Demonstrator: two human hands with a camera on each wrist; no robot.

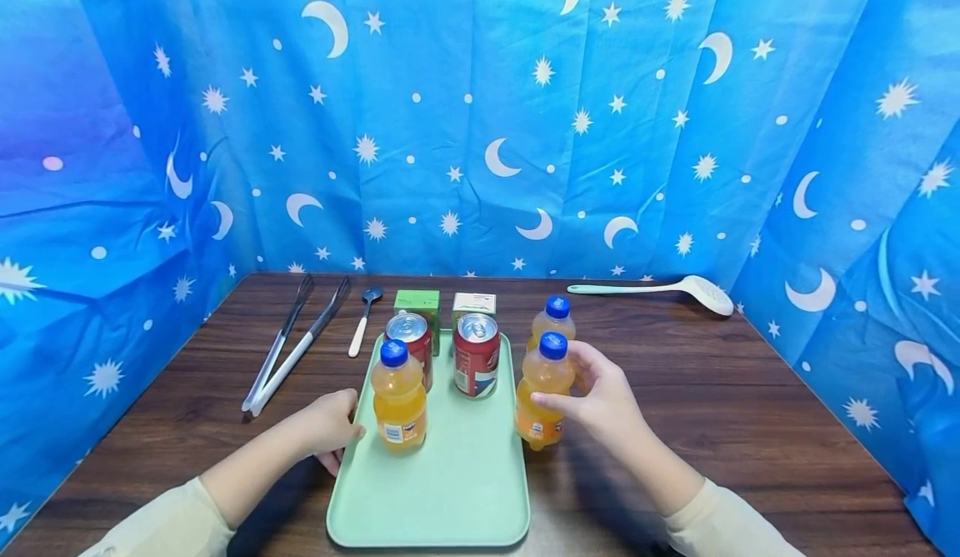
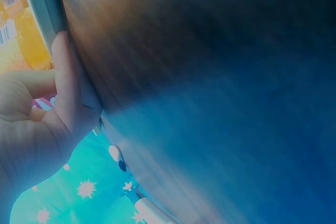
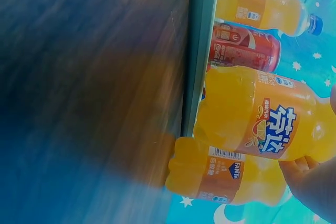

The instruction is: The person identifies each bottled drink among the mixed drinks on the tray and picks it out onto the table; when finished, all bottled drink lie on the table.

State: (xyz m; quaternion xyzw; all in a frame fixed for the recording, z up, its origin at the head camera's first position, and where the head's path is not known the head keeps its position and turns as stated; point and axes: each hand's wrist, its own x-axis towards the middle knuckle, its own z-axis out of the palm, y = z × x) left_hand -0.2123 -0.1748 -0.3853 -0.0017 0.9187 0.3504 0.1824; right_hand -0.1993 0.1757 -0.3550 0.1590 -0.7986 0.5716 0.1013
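My right hand [image 1: 600,398] holds an orange soda bottle [image 1: 540,411] with a blue cap, upright just beside the tray's right edge. In the right wrist view, the base of this soda bottle [image 3: 252,114] overlaps the tray's rim. Directly behind it stands a second orange soda bottle [image 1: 551,321] on the table. My left hand [image 1: 333,428] grips the left rim of the light green tray [image 1: 450,490]; the left wrist view has its fingers [image 2: 65,72] against that rim. On the tray are another orange soda bottle [image 1: 400,407] and two red soda cans [image 1: 476,365].
Two small boxes, one green [image 1: 417,298] and one white-topped [image 1: 474,300], stand behind the cans. Tongs [image 1: 300,348] and a small spoon [image 1: 362,328] lie left on the wooden table [image 1: 697,390]. A white slotted ladle [image 1: 697,292] lies at the back right, before a blue starry curtain [image 1: 465,123].
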